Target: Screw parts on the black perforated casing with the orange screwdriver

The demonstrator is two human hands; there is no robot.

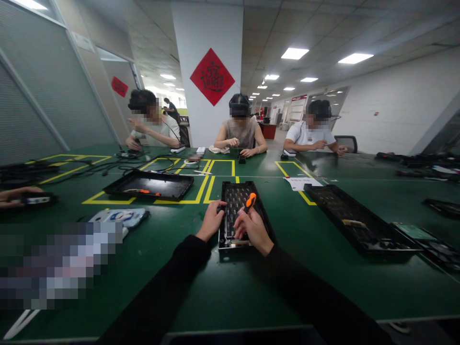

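My right hand (254, 229) is closed around an orange-and-black screwdriver (250, 201), its handle sticking up above my fingers. The hand is over an open, shallow black casing (222, 239) that lies lengthwise in front of me. Rows of small light and dark parts (235, 199) fill the inside of the casing; it resembles the inside of a keyboard, though I cannot be sure. With its fingers on the left rim, my left hand (212, 221) grips the casing. The screwdriver's tip is hidden behind my right hand.
On the green table (179, 282) a black tray (118, 188) with orange-handled tools lies left, and another black casing (354, 220) right. A phone (134, 216) lies near left. A co-worker's hand (16, 196) shows at the left edge. Three people sit opposite. Cables (108, 165) run back left.
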